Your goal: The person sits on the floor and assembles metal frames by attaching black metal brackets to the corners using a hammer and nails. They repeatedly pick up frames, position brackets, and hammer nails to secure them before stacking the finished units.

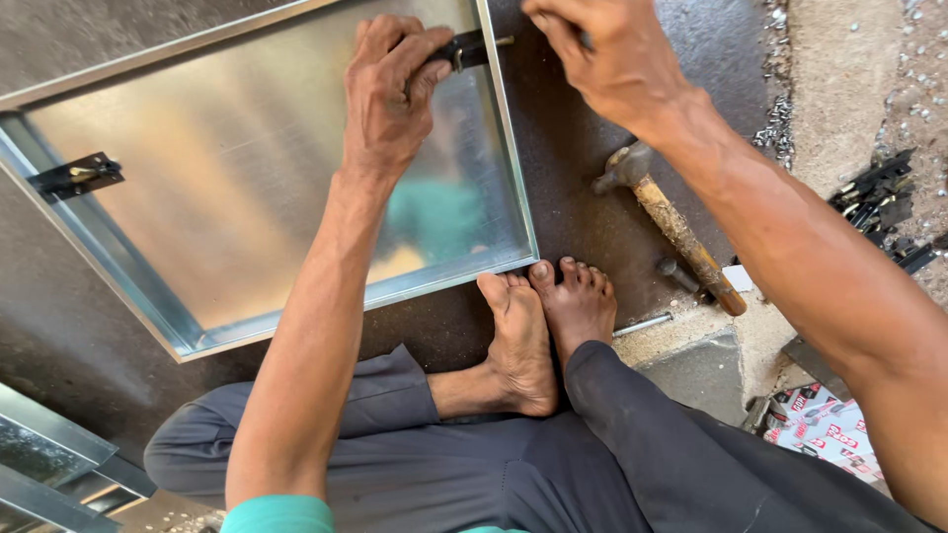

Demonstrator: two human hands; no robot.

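A shiny sheet-metal tray (227, 168) with raised edges lies on a dark plate in front of me. My left hand (390, 84) presses a small black bracket (469, 47) against the tray's right rim near the far corner. Just right of that bracket, my right hand (607, 54) pinches something thin; I cannot tell what it is. A second black bracket (77, 175) sits on the tray's left rim. My bare feet (543, 316) rest against the tray's near right corner.
A wooden-handled hammer (671, 222) lies on the dark plate to the right of the tray. Small black parts (884, 202) and metal bits (775, 118) are scattered at the right. A printed box (825, 429) lies lower right; metal frames (49, 464) lower left.
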